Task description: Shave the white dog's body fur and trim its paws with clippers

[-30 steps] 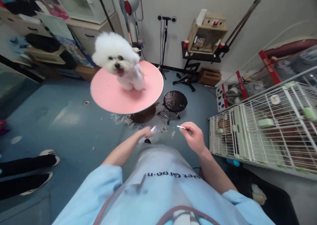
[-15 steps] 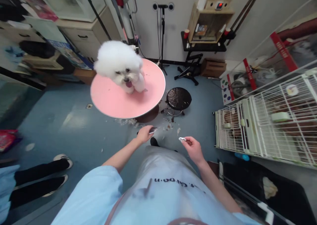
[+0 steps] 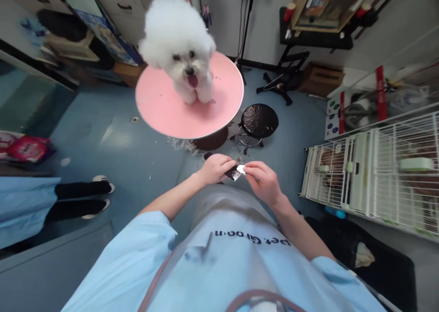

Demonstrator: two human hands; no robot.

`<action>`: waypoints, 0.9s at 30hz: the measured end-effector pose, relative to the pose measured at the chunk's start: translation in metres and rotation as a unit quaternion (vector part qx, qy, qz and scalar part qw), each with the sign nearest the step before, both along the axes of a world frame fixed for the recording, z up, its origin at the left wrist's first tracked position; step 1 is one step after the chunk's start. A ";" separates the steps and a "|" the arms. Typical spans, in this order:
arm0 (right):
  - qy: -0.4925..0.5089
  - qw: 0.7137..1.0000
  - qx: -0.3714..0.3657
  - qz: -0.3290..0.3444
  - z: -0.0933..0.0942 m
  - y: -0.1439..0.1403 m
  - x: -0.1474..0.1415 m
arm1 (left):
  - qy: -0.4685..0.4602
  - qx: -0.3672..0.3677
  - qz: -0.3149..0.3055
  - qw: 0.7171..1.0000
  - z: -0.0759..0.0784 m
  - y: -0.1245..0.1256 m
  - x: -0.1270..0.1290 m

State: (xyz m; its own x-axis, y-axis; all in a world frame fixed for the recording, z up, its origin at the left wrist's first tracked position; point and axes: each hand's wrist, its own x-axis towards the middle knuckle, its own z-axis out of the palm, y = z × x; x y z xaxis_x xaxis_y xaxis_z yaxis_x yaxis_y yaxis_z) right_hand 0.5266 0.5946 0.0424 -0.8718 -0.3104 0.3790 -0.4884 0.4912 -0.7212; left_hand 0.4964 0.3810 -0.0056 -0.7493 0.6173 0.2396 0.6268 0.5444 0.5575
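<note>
Brought together since half a second ago: left hand (image 3: 216,169) and right hand (image 3: 263,179), apart then, now almost meeting ahead of translucent apron (image 3: 222,248). Closed around dark handheld tool (image 3: 232,173): left fingers. Pinched narrow on small white piece (image 3: 241,169) at tool's right end: right fingers. Cannot tell whether attached or merely touching.

Beyond both hands: strip of blue floor (image 3: 144,152), then near edge of round pink bench (image 3: 154,115), well apart from tool. To either side of forearms: more floor, wider at left.

Upright on bench: white dog (image 3: 178,42), facing hands, tongue showing. Just right of bench: black stool (image 3: 259,121) with metal ring, nearest obstacle on that side. Farther right: white wire cage (image 3: 408,165). At left: co-worker's legs (image 3: 77,190) and pink package (image 3: 29,148). Behind stool: brown box (image 3: 320,78) and black shelf (image 3: 308,37).

Scattered on floor below bench's near edge: white tufts (image 3: 181,145). At rear: pale wall (image 3: 264,28); at upper left, drawer cabinet (image 3: 133,17).
</note>
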 end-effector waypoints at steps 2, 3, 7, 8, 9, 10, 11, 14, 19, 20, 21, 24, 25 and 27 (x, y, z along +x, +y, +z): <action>0.003 1.000 0.021 0.020 -0.002 0.000 0.000 | -0.004 -0.026 -0.001 1.000 0.001 0.002 0.007; 0.005 0.999 0.027 0.027 -0.003 0.001 0.001 | -0.003 -0.031 0.002 1.000 0.000 0.004 0.011; 0.009 0.998 0.042 0.055 -0.007 0.005 0.007 | -0.015 -0.002 0.026 1.000 -0.009 0.012 0.025; 0.010 0.997 0.044 0.062 -0.008 0.006 0.009 | -0.021 0.005 0.026 0.999 -0.010 0.014 0.027; 0.013 0.997 0.040 0.065 -0.007 0.007 0.010 | -0.023 0.006 0.022 0.999 -0.011 0.015 0.028; 0.018 0.998 0.029 0.061 -0.007 0.009 0.011 | -0.022 0.002 0.021 1.000 -0.010 0.014 0.028; 0.025 0.998 0.013 0.050 -0.007 0.011 0.012 | -0.015 -0.004 0.026 1.000 -0.009 0.012 0.028; 0.040 0.998 -0.040 -0.009 -0.009 0.022 0.014 | 0.003 -0.006 0.129 0.992 -0.002 -0.010 0.032; -0.006 0.998 -0.042 -0.052 -0.033 0.040 0.019 | -0.022 0.017 0.399 0.916 -0.017 -0.082 0.057; -0.025 0.997 -0.038 -0.063 -0.039 0.041 0.020 | -0.034 0.008 0.429 0.903 -0.027 -0.096 0.063; -0.044 0.995 -0.035 -0.078 -0.045 0.040 0.022 | -0.053 -0.004 0.449 0.892 -0.039 -0.108 0.068; -0.099 0.987 -0.025 -0.123 -0.056 0.034 0.025 | -0.132 -0.031 0.469 0.873 -0.075 -0.127 0.076; -0.112 0.985 -0.022 -0.128 -0.057 0.031 0.024 | -0.156 -0.031 0.459 0.874 -0.084 -0.128 0.076; -0.131 0.984 -0.018 -0.123 -0.057 0.024 0.021 | -0.192 -0.020 0.417 0.888 -0.095 -0.119 0.074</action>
State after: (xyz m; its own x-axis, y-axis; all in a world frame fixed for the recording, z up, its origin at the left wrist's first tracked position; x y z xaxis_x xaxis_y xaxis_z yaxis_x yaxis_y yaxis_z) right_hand 0.5471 0.6187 -0.0143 -0.9879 -0.0688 0.1388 -0.1538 0.5425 -0.8258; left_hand 0.5699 0.2616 -0.1006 -0.9717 -0.1891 -0.1415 -0.2360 0.7539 0.6131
